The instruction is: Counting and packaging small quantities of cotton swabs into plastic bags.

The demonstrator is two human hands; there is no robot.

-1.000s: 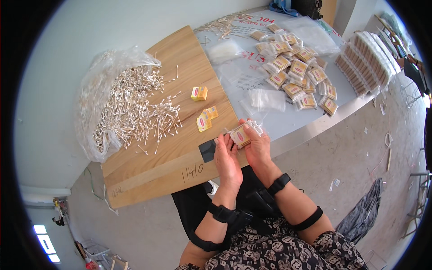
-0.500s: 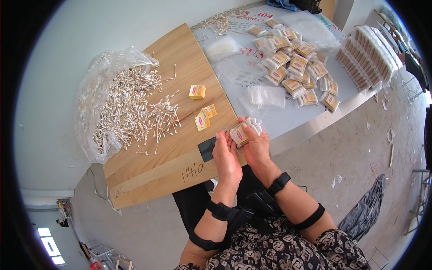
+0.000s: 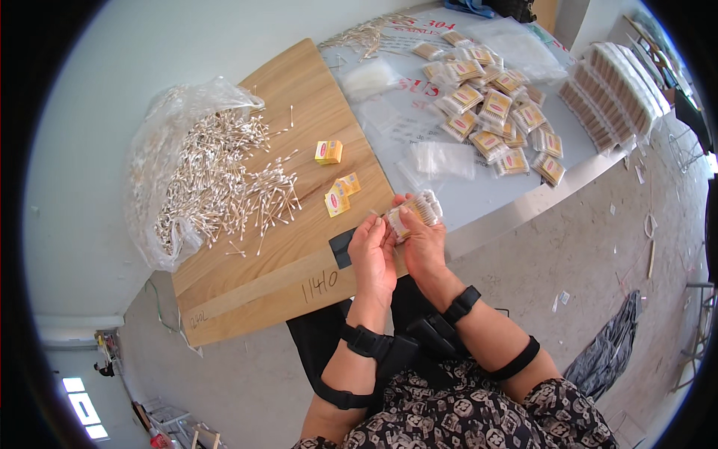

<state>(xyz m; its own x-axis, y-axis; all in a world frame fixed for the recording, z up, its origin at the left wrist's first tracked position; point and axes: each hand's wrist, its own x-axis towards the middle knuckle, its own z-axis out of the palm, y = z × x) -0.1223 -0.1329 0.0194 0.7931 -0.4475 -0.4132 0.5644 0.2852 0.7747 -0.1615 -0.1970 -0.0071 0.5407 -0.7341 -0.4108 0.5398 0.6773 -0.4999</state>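
A small clear bag of cotton swabs [image 3: 423, 210] with a yellow label card is held over the table's front edge. My right hand [image 3: 425, 248] is closed round the bag, its thumb lying across the front. At the bag's left end, my left hand [image 3: 374, 253] has its thumb and fingers pinched together at the bag's edge; the fingertips are partly hidden. Beyond my hands on the wooden board lie loose yellow label cards [image 3: 337, 200] and a stack of the same cards [image 3: 327, 153]. Beside the right hand are flat empty clear bags [image 3: 443, 161].
A big plastic bag [image 3: 153, 161] spills loose cotton swabs [image 3: 217, 168] over the wooden board [image 3: 299, 97]. Filled swab packs [image 3: 496, 108] are heaped on the grey sheet-covered table, with bundled packs [image 3: 609, 93] at its right end. A dark flat piece [image 3: 341, 248] lies by my left hand.
The swab bag has turned in my right hand, so its swab side shows more. My left fingers have closed in at its left end.
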